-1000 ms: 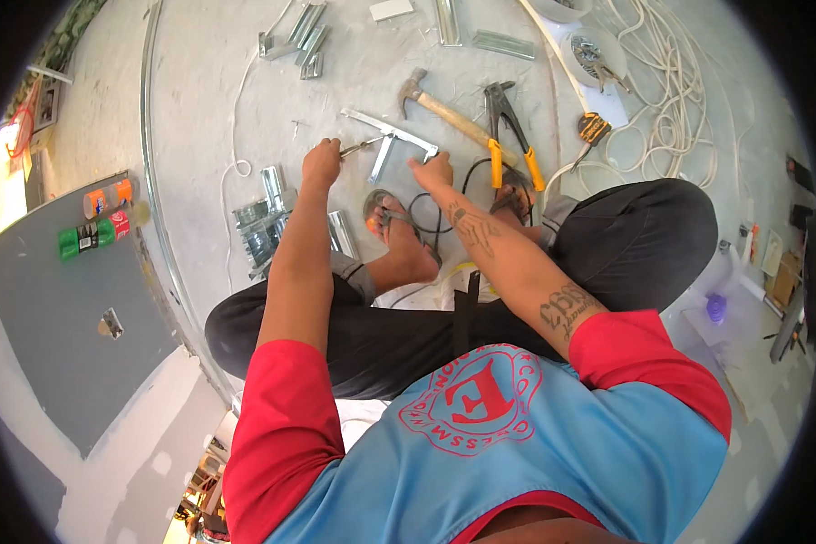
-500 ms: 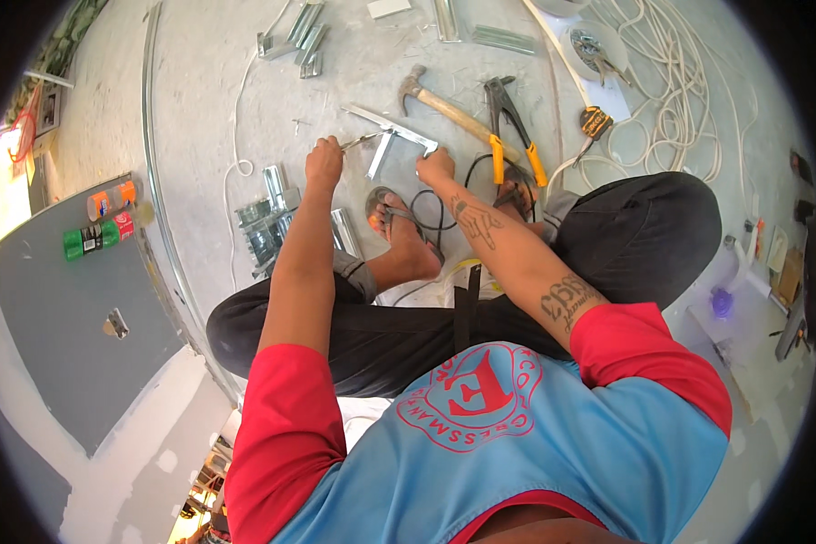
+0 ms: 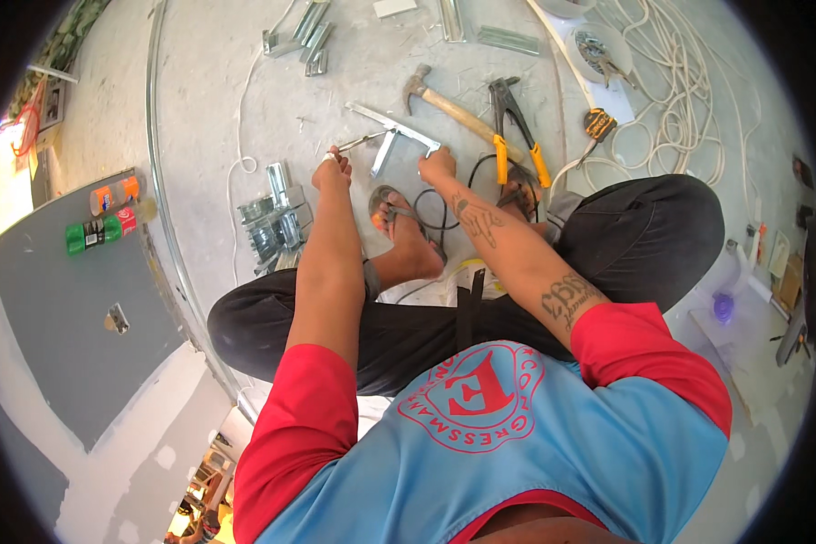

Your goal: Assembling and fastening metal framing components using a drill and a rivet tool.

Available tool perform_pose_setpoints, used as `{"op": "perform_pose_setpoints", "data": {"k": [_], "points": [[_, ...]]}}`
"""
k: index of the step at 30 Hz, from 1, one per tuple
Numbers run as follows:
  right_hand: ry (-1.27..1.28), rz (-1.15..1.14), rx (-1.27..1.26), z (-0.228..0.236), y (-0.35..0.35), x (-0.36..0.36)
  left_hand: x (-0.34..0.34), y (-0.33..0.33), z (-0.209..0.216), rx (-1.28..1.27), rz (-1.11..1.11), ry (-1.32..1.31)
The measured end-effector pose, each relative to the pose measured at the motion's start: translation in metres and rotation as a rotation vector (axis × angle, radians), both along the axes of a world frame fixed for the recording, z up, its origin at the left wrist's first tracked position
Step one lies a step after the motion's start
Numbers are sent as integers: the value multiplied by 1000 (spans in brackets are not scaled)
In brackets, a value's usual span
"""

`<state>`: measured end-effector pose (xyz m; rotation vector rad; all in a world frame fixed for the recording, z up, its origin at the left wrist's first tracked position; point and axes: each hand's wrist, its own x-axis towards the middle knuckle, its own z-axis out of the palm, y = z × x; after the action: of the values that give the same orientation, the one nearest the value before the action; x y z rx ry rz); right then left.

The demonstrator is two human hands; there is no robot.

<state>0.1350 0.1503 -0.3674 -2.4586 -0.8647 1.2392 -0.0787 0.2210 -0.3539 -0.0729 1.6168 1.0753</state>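
My left hand (image 3: 333, 170) is closed round a slim metal hand tool (image 3: 361, 142); its exact kind is too small to make out. Its tip points right and meets or nearly meets a bent piece of silver metal channel (image 3: 399, 131), one arm of which slants down towards me. Gripping the right end of that channel is my right hand (image 3: 437, 166), with fingers closed. Beyond it lies a claw hammer (image 3: 453, 107) with a wooden handle. To the right of the hammer are yellow-handled snips (image 3: 519, 127), their handles spread.
Short metal channel offcuts (image 3: 272, 218) are piled left of my sandalled foot (image 3: 406, 222); more pieces (image 3: 310, 36) lie farther off. On the right are a tape measure (image 3: 598, 124), a tub of fasteners (image 3: 598, 54) and coiled white cable (image 3: 680, 100). Two bottles (image 3: 100, 231) rest on a grey board at left.
My left hand has shifted slightly right and towards me, turning at the wrist, with the slim tool still in it. My right hand and the metal channel stay nearly in place.
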Motion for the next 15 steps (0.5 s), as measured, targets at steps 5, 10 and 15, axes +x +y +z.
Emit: {"op": "perform_pose_setpoints", "data": {"k": [5, 10, 15], "points": [[-57, -42, 17, -19, 0, 1, 24, 15, 9, -74, -59, 182], [-102, -49, -31, -27, 6, -2, 22, 17, -6, -58, -211, 401], [65, 43, -24, -6, 8, -23, -14, 9, -25, 186, -71, 500]]}}
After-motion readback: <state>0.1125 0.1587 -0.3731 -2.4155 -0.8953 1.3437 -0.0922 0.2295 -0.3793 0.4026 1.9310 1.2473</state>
